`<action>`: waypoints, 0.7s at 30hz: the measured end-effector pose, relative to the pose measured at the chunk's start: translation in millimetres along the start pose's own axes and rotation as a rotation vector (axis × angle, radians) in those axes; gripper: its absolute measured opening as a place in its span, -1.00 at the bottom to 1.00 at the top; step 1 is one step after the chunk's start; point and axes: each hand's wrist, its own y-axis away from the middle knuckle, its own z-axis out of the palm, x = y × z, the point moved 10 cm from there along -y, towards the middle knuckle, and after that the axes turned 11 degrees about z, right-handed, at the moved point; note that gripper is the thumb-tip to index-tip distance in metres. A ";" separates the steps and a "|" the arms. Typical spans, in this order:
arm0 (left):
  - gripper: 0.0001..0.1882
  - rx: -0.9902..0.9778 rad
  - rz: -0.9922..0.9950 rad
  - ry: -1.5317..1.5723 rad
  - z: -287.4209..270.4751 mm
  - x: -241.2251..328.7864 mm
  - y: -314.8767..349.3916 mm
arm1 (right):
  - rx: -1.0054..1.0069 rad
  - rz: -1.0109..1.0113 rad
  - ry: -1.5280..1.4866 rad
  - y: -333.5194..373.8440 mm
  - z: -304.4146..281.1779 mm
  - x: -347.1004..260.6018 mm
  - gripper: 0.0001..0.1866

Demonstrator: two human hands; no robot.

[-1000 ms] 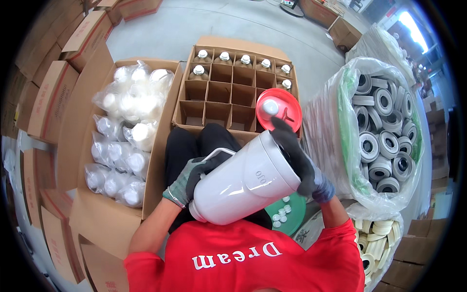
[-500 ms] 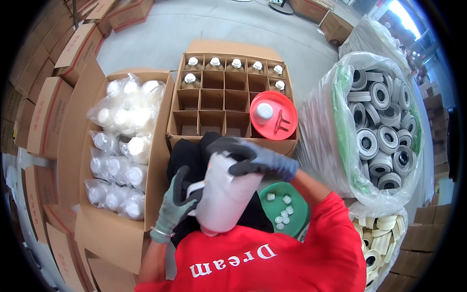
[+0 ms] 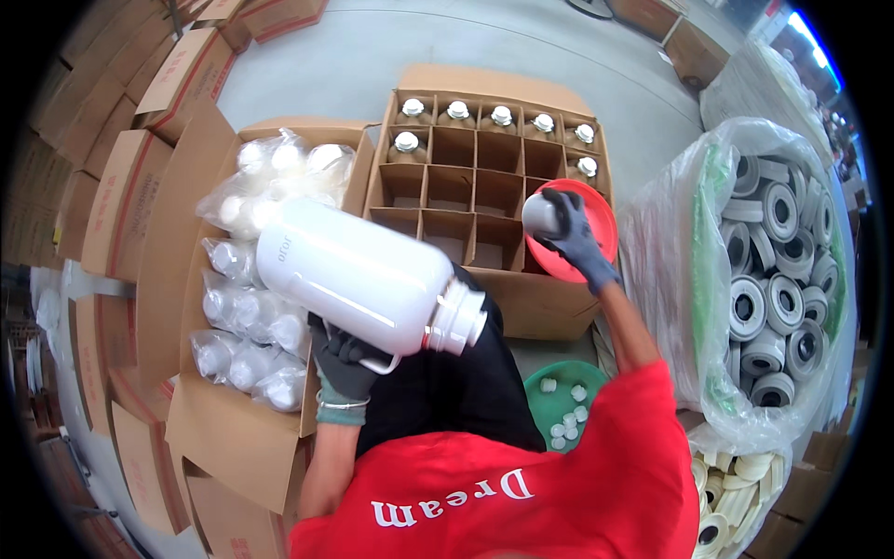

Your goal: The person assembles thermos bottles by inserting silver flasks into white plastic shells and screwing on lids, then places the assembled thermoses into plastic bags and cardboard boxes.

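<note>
My left hand (image 3: 343,361), in a grey-green glove, is closed on the handle of a white thermos jug (image 3: 358,265). The jug lies tilted above my lap, its base toward the upper left and its ribbed neck toward the lower right. My gloved right hand (image 3: 575,233) reaches over a red dish (image 3: 596,214) and has its fingers wrapped round a white cup-shaped lid (image 3: 538,216). The dish rests on the front right of a divided carton (image 3: 531,303). Several bottles with white tops (image 3: 501,116) stand in the carton's far compartments.
An open carton (image 3: 233,438) of plastic-wrapped white parts (image 3: 251,307) stands to the left. Below my right arm sits a green basin (image 3: 540,396) with small white caps (image 3: 563,430). At right, a plastic-lined sack (image 3: 684,317) holds grey rings (image 3: 782,298); cream rings (image 3: 740,494) lie nearer.
The jug has swung up and left, from upright-ish before me to tipped with its neck rightward. My left hand has taken its handle; my right hand has left the jug and gripped the lid.
</note>
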 end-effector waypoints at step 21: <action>-0.60 -0.016 0.235 -0.586 15.0 36.5 -3.5 | -0.638 0.436 -0.688 160.7 75.6 -27.5 -0.43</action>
